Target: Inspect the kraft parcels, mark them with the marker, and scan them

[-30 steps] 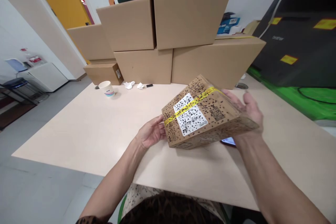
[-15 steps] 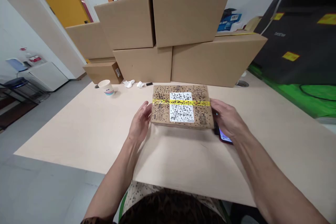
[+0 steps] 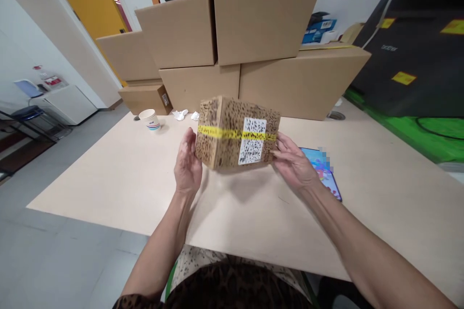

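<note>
Between my two hands a brown cardboard box (image 3: pixel 232 142) with dark speckles is held tilted above the table, one corner edge turned toward me. Yellow tape runs around it, and a white label (image 3: pixel 253 141) sits on its right-hand face. My left hand (image 3: pixel 187 164) presses against the box's left side, thumb up. On the right side, my right hand (image 3: pixel 294 161) grips the edge with its fingers. A phone (image 3: pixel 322 174) with a lit screen lies on the table just beyond my right hand.
Large cardboard boxes (image 3: pixel 268 19) are stacked along the back of the table (image 3: pixel 108 178). A paper cup (image 3: pixel 149 119) and crumpled tissues (image 3: pixel 180 115) stand at the back left. A black case (image 3: pixel 406 48) and green material (image 3: pixel 409 125) are at the right.
The speckled box has been turned and tilted, so a second side now shows at its left. My right hand has shifted left with it, uncovering more of the phone.
</note>
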Demonstrator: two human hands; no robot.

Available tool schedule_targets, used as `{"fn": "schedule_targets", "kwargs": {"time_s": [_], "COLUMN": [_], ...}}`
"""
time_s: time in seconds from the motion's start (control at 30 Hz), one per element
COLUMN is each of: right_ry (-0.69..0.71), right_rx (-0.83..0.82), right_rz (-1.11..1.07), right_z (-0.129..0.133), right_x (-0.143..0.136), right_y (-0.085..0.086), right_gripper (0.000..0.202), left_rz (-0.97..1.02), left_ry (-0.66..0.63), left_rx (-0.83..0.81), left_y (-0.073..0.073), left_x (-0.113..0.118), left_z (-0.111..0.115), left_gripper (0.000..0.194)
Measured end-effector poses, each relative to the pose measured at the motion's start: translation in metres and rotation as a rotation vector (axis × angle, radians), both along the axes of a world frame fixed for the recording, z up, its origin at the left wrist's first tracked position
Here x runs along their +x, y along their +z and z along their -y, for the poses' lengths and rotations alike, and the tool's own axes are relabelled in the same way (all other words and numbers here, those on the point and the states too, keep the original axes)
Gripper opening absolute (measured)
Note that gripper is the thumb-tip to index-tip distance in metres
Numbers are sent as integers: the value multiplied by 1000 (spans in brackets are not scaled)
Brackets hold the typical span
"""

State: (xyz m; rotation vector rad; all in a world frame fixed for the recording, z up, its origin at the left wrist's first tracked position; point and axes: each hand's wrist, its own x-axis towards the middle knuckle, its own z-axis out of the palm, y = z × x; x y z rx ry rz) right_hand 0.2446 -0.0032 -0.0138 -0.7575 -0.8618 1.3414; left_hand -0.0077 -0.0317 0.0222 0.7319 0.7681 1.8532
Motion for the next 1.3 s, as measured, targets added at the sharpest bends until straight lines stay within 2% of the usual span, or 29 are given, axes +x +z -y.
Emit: {"fn": "schedule_targets", "kwargs": {"time_s": [0.07, 0.17, 0.23, 0.33, 0.43, 0.53, 0.6, 0.67, 0.77, 0.83, 0.9, 1.03, 1.1, 1.2, 1.3], "right_ry": [-18, -72, -110, -127, -81, -26, -8, 6, 38, 29, 0, 7, 23, 23, 3], "right_rx": [-12, -56, -91, -129, -144, -135, -142, -161, -157, -151, -160, -149, -152, -184, -174], "right_rz": [4, 10, 2, 29, 73, 24, -38, -68, -39, -5, 24, 61, 78, 64, 58], "right_z": [-4, -8, -7, -4, -2, -1, 0, 3, 8, 11, 11, 10, 9, 8, 7], "right_x": [0, -2, -5, -9, -10, -7, -3, 1, 5, 4, 1, -6, -9, -11, -10], "right_y": [-8, -18, -22, -25, -23, -14, -5, 3, 9, 10, 8, 2, 0, -3, -5], "right_gripper": [53, 40, 34, 39, 45, 38, 30, 34, 45, 45, 51, 42, 39, 38, 36], "left_rz": [40, 1, -70, -148, -88, 51, 97, 76, 8, -19, -34, -66, -82, -78, -22], "left_ry": [19, -14, -23, -2, -43, -120, -106, -89, -205, -302, -339, -343, -311, -281, -287], "left_rx": [-120, -298, -338, -373, -441, -413, -375, -379, -410, -399, -341, -153, -128, -188, -369], "left_y": [-4, -12, -16, -17, -15, -11, -11, -11, -12, -11, -8, -3, -2, -5, -12], "left_x": [-2, -2, 1, 6, 9, 9, 9, 11, 15, 18, 20, 17, 14, 13, 15], "left_z": [-4, -9, -10, -7, -5, -4, -5, -5, -4, -1, 2, 6, 7, 5, 2], "left_gripper": [25, 20, 20, 21, 25, 27, 24, 21, 22, 29, 35, 37, 32, 31, 41]}}
